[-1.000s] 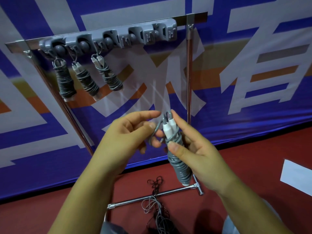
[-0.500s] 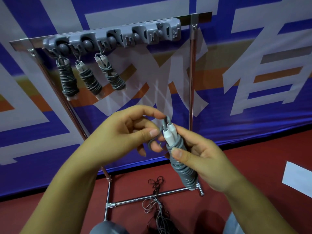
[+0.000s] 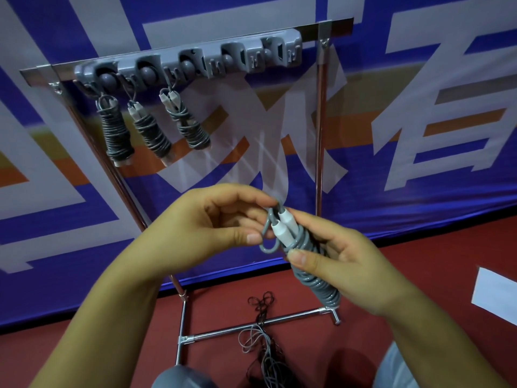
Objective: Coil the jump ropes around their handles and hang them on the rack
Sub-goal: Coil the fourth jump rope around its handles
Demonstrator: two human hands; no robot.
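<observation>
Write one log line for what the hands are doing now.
right hand: grips coiled jump rope | left hand: pinches rope loop | rack: three ropes hung

A big banner and a red floor

The blue banner (image 3: 419, 191) has white and orange shapes. A white sheet (image 3: 495, 292) lies on the red floor (image 3: 419, 261).
</observation>
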